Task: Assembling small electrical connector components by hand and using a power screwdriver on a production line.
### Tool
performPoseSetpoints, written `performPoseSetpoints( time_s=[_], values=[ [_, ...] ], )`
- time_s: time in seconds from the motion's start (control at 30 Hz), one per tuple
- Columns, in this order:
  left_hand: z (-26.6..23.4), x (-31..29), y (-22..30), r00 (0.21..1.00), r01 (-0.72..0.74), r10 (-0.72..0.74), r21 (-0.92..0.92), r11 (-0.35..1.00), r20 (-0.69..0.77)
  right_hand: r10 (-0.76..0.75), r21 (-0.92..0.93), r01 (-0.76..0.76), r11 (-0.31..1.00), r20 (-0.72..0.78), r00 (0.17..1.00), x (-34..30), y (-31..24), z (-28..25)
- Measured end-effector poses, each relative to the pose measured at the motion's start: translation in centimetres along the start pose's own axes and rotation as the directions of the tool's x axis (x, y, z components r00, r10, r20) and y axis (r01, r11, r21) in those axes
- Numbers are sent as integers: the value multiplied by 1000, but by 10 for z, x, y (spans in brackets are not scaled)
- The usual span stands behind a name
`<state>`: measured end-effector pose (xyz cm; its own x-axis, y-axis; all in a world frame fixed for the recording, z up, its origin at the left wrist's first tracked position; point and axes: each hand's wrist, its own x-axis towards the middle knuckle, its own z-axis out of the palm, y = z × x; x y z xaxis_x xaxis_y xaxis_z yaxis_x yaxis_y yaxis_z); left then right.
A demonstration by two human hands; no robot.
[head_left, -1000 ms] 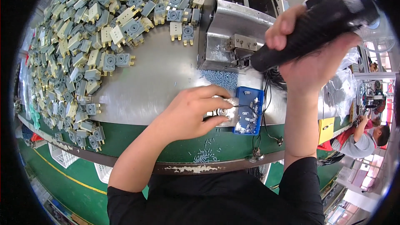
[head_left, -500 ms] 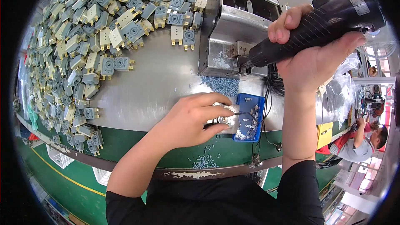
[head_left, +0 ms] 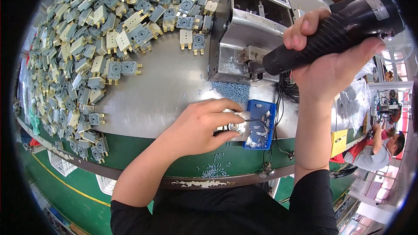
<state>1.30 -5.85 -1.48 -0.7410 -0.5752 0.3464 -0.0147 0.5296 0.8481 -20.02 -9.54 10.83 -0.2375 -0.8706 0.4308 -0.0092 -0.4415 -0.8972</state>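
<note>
At upper right of the frame, the black driver (head_left: 335,36) is gripped by the right hand (head_left: 323,72), and its nose should be aimed steadily near the metal machine (head_left: 254,25); below centre, the metal part (head_left: 235,126) is held between the left hand's (head_left: 199,122) thumb and fingers, best without tilting

1 tray (head_left: 257,112) right of left fingers (head_left: 228,116)

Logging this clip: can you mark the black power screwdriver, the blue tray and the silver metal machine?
Black power screwdriver (head_left: 334,35): head view, middle of its ribbed body.
Blue tray (head_left: 272,116): head view, its right rim.
Silver metal machine (head_left: 252,29): head view, its bare front face.
</note>
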Motion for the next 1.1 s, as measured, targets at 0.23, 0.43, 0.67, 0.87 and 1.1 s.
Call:
performPoseSetpoints(
  time_s=[0.23, 0.43, 0.67, 0.87, 1.1],
  values=[
    [0, 1, 1, 1000, 4, -4, -15, 1000, -5, 6, -2, -6, 1000, -64, 998, 2, 3, 4],
    [-1, 1, 1, 1000, 7, -7, -12, 1000, -8, -11, -41, 11, 999, -2, 1000, 2, 8, 4],
    [-1, 0, 1, 1000, 1, -1, 2, 1000, 9, -24, 278, -2, 960, 88, 996, -2, 10, -2],
    [3, -3, -1, 1000, 0, 0, -1, 1000, 3, -46, -143, 54, 988, 60, 997, -17, -3, 14],
    [-2, 0, -4, 1000, 1, -1, -1, 1000, 8, 105, 113, -148, 983, 319, 942, -56, -35, 2]
  ],
)
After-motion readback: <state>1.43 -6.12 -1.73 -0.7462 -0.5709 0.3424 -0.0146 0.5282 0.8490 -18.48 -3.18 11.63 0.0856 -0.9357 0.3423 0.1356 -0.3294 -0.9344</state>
